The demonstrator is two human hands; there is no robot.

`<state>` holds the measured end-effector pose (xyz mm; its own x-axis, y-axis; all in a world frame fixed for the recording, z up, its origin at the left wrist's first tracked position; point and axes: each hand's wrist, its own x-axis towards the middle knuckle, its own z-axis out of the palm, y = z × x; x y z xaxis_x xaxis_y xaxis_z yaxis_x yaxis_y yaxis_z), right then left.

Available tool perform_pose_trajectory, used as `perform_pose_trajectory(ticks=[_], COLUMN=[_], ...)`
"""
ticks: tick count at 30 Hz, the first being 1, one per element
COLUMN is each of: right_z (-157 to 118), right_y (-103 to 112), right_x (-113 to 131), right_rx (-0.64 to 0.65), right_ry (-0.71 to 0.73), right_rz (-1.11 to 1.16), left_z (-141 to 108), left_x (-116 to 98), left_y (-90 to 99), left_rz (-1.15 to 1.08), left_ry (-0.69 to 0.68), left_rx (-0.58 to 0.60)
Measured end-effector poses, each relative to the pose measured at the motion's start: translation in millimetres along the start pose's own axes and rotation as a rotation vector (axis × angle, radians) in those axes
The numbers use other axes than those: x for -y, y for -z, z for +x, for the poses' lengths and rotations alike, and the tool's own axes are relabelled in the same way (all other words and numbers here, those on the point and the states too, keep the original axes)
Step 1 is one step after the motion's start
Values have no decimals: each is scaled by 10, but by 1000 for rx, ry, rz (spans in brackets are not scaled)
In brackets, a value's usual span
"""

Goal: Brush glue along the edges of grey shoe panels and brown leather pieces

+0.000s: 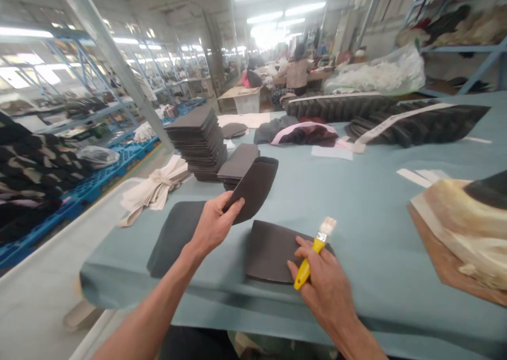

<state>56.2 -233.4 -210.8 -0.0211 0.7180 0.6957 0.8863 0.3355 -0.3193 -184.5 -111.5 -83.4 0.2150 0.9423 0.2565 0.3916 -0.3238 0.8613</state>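
My left hand grips a dark grey flat panel by its near end, holding it tilted up above the table. In my right hand is a paintbrush with a yellow handle and pale, whitish bristles pointing away from me. The fingers of that hand also touch a second dark panel lying flat on the blue-green table cover. Left of it, partly behind my left forearm, lies another dark panel. A short stack of panels stands just beyond my left hand.
A taller stack of dark panels rises behind the short one. Pale cloth strips lie at the left edge, near a metal post. At right sits a cloth-draped brown board. Tied rows of dark pieces line the back.
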Motion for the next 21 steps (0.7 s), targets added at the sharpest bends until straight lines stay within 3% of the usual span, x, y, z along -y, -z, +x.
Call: perform_pose_trajectory(ticks=[4, 9, 15, 21], right_z=[-33, 8, 71, 69], right_y=[-22, 3, 31, 32], right_x=[-23, -4, -10, -18], right_rx=[-15, -62, -73, -48], right_ry=[48, 74, 114, 113], right_rz=[-47, -71, -86, -66], left_z=[286, 933, 1640, 2100], left_x=[-7, -29, 86, 261], left_y=[292, 592, 576, 484], left_rz=[-102, -218, -272, -228], left_ry=[43, 119, 284, 411], left_rx=[-46, -90, -11, -42])
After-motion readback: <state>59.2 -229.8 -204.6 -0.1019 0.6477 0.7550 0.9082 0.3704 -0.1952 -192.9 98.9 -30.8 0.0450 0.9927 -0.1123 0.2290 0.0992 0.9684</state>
